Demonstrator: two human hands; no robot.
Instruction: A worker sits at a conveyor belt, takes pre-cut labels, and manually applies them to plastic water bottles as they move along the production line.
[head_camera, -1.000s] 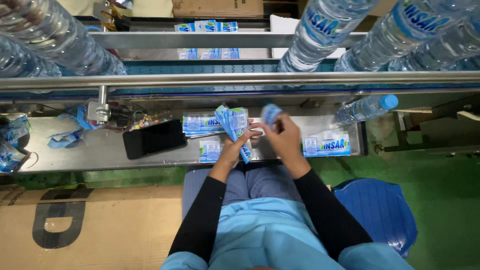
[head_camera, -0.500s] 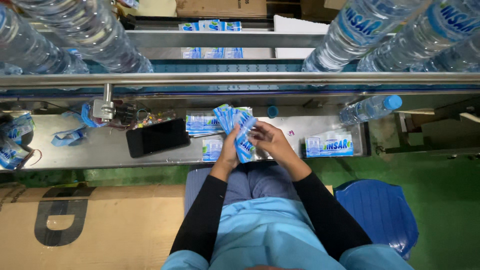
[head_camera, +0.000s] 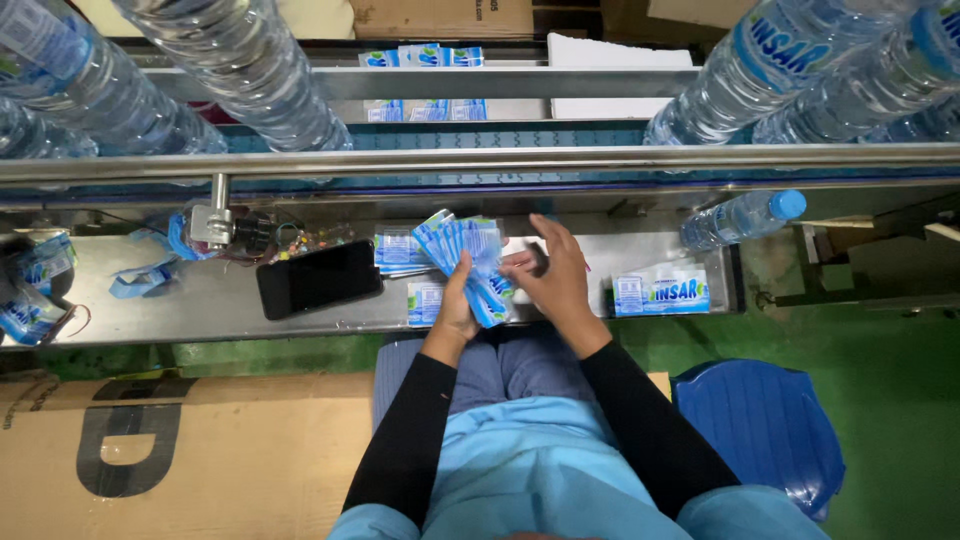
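Head view: right hand (head_camera: 560, 275) has drawn back, fingers spread, beside the fanned blue labels (head_camera: 470, 250) gripped by left hand (head_camera: 458, 305) over the counter's (head_camera: 200, 300) near edge.

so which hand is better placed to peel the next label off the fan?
Probably the right hand: it is free, its fingers beside the fanned blue labels. The left hand is occupied gripping the fan's base over the steel shelf.

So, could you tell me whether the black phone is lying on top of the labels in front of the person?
No, the phone lies flat on the bare metal shelf, apart from the labels fanned in the left hand.
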